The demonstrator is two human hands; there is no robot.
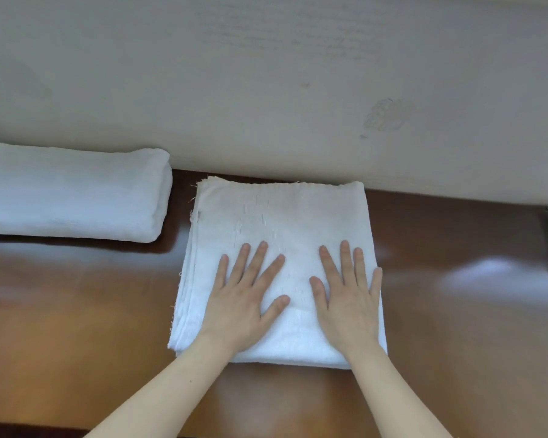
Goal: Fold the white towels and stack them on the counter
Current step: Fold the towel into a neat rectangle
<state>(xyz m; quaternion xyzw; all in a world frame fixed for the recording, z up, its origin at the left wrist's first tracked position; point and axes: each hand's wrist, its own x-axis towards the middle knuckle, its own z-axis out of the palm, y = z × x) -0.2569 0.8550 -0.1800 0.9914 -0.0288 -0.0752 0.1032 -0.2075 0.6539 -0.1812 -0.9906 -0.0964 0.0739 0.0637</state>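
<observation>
While the folded towel (282, 222) lies on the brown counter (76, 311), left hand (245, 298), right hand (350, 295) press it, fingers flat and spread, gripping nothing; second folded towel (73, 191) well apart, left

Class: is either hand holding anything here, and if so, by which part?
Nothing is held. Left hand and right hand lie flat, fingers straight, on the folded towel.
</observation>
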